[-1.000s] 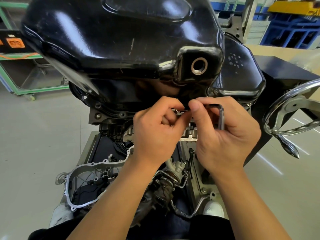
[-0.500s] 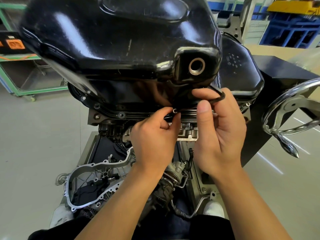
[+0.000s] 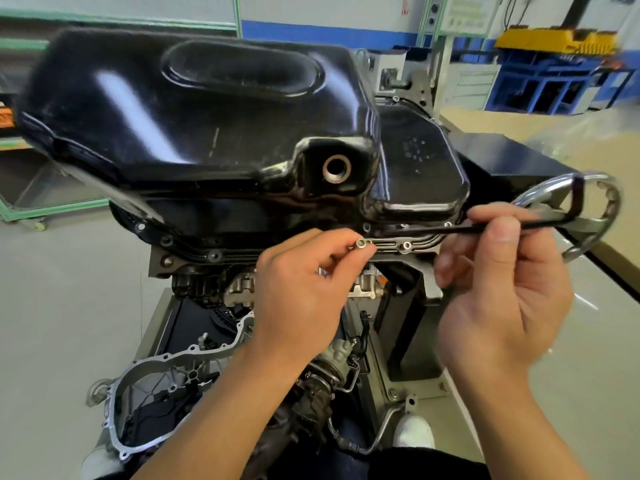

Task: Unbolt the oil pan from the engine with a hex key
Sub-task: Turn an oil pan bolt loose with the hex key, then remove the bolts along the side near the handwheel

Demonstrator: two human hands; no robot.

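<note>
Single head-worn wide-angle view, close above the hands, facing forward and down at the engine [image 3: 214, 278].

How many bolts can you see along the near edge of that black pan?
5 fairly clear: three on the oil pan flange's left curve, one right of centre, one pinched in the left hand. Others at the right corner are unclear; hands may hide more.

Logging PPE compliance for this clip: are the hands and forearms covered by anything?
No. The left hand and right hand are bare: no gloves, rings or watch show. Both forearms are uncovered down to the frame's bottom edge, with no sleeve in view.
</note>
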